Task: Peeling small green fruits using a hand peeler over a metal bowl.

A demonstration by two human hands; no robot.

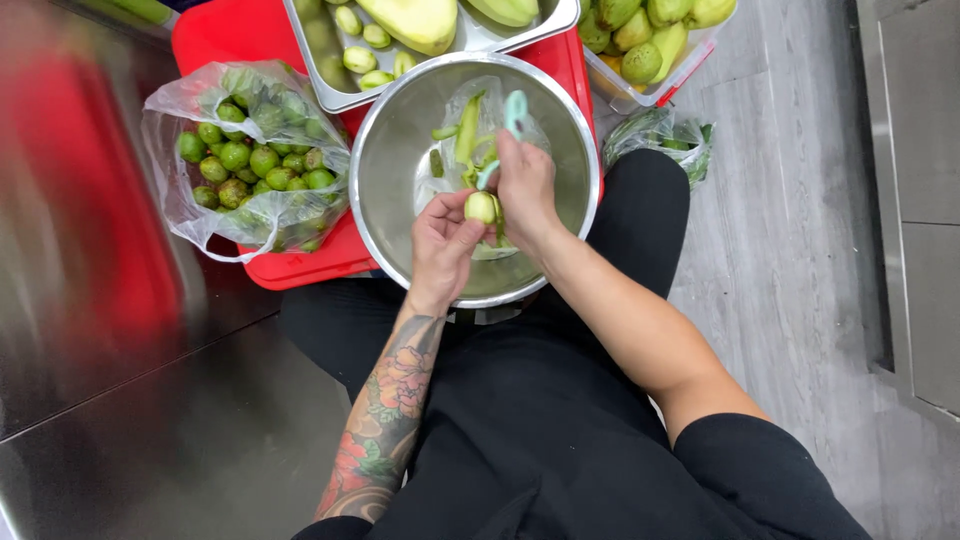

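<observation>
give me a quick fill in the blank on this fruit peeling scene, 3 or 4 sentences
1. The left hand holds a small, partly peeled ____ fruit over the metal bowl.
2. The right hand holds a pale ____ peeler.
3. The unpeeled small green fruits sit in a clear ____ bag.
4. The bowl rests partly on a ____ tray.

Missing words: green; green; plastic; red

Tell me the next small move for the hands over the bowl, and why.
Probably turn the small fruit a little in the left hand: the right hand holds the peeler against it, pale flesh shows, and peel strips already lie in the steel bowl.
</observation>
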